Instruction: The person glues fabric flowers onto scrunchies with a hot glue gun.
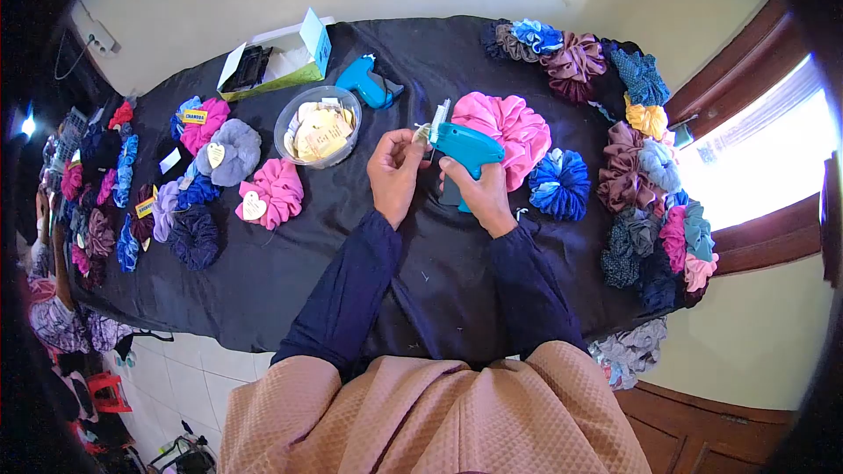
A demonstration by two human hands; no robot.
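My right hand (pixel 483 197) is wrapped round the handle of a teal tagging gun (pixel 471 147), whose front end points left. A strip of white fasteners (pixel 441 114) sticks up from the gun. At the gun's tip, my left hand (pixel 395 170) pinches a small pale tag (pixel 422 135). Behind the gun lies a large pink satin scrunchie (pixel 520 127), partly covered by it. A blue scrunchie (pixel 559 184) sits just right of my right hand. Beyond my left hand stands a clear round tub (pixel 280 137) with cream paper tags (pixel 325 132) in it.
A second teal tagging gun (pixel 369 82) lies behind the tub, beside an open box (pixel 285 66). Tagged scrunchies, including a pink one (pixel 272 192) and a grey one (pixel 234 154), lie left. More scrunchies (pixel 645 167) line the right edge of the black cloth (pixel 421 285). Another person's arm (pixel 60 263) shows far left.
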